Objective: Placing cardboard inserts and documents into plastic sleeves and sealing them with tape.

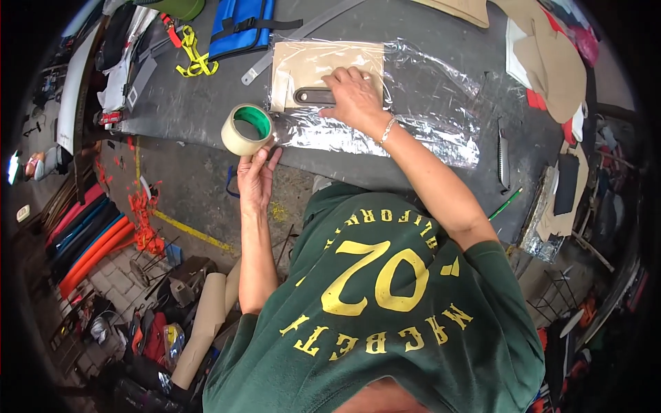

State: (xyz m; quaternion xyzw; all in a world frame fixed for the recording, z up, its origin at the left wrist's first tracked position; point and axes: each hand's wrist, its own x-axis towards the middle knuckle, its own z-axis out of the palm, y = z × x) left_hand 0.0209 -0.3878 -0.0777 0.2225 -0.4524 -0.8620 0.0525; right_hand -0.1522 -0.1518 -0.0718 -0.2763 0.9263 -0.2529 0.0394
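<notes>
My left hand (255, 182) grips a wide roll of packing tape (239, 141) with a green core, at the table's front edge. Its thumb and fingers pinch the lower rim of the roll. To the right, my right hand (357, 103) lies spread over a tan cardboard piece (327, 62) and a dark flat bar (313, 96) with an oval hole near its end. The palm hides the rest of that bar. Clear plastic film (427, 82) covers the cardboard and stretches rightward. Whether the bar is inside or on top of the film, I cannot tell.
A box cutter (503, 158) and a green pencil (506, 204) lie right of the film. Behind are a blue pouch with a buckle (237, 31), a grey strap (303, 34) and yellow webbing (193, 55). Tan and red pieces (551, 58) sit at the far right.
</notes>
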